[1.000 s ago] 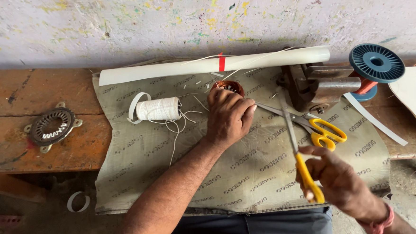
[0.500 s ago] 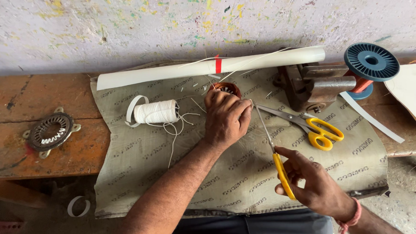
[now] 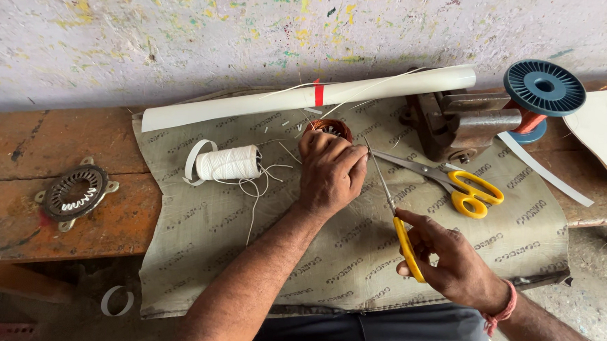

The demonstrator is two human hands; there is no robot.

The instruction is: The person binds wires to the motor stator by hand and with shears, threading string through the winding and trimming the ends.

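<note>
The left hand (image 3: 330, 170) lies on the printed cloth (image 3: 354, 263), its fingers curled together over a small round copper-wound coil (image 3: 329, 128), covering most of it; only the far rim shows past the fingertips. The right hand (image 3: 451, 263) is nearer the cloth's front edge, fingers wrapped tight around the yellow handle of a thin-bladed tool (image 3: 393, 211), whose metal tip slants up to reach the left hand's knuckles. A red thread band (image 3: 502, 309) circles the right wrist.

Just right of the coil a pair of yellow-handled scissors (image 3: 448, 181) lies on the cloth, blades closed and pointing toward the coil. Left of the coil rests a spool of white thread (image 3: 229, 163), loose strands trailing over the cloth. Beyond the coil, along the cloth's far edge, lies a white rolled sheet (image 3: 300, 98) with a red tape band. At the cloth's far right corner stands a metal vise (image 3: 458, 123), with a blue wire reel (image 3: 544, 88) beside it. Well left of the cloth, a round metal motor core (image 3: 76, 193) sits on the wooden bench (image 3: 56, 144).
</note>
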